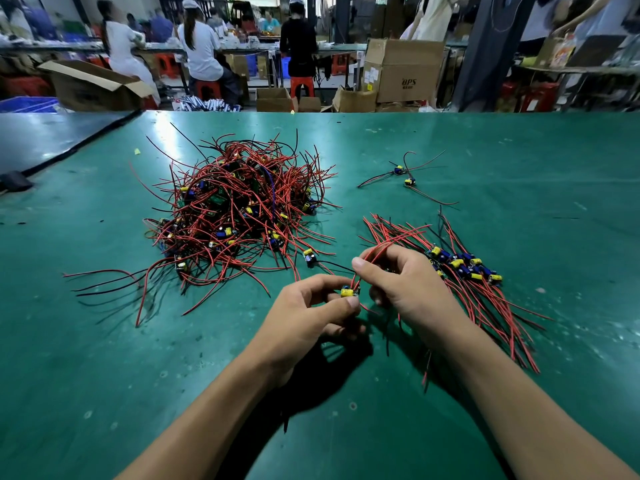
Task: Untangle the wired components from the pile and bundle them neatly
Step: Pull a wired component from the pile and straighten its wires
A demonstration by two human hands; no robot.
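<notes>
The green tabletop [104, 341] carries three lots of red and black wiring. The biggest is the tangled pile [239, 209], heaped left of centre and out beyond the person's left hand [311, 317]. To the right lies the sorted bundle [460, 275], already combed into a sheaf, touching the outer side of the right hand [405, 289]. Its long axis runs from far-left to near-right, the small yellow and blue parts gathered in a band across its middle and loose wire ends fanning out at both tips. Two stray pieces [403, 174] sit well apart, further back on the right.

Between the hands is the single component [349, 292] now being worked. The left hand is pinched shut on its yellow-capped body, thumb and fingertips together. The right hand is closed around its red wires, which rise from the body and run up and away to the right, out past the thumb, roughly in line with the sheaf beside it.

So the piece already points much the way the bundle lies. The right hand is the nearer one to the sheaf, and I judge the next move to be a short carry rightward, laying body among bodies and wires along wires.
</notes>
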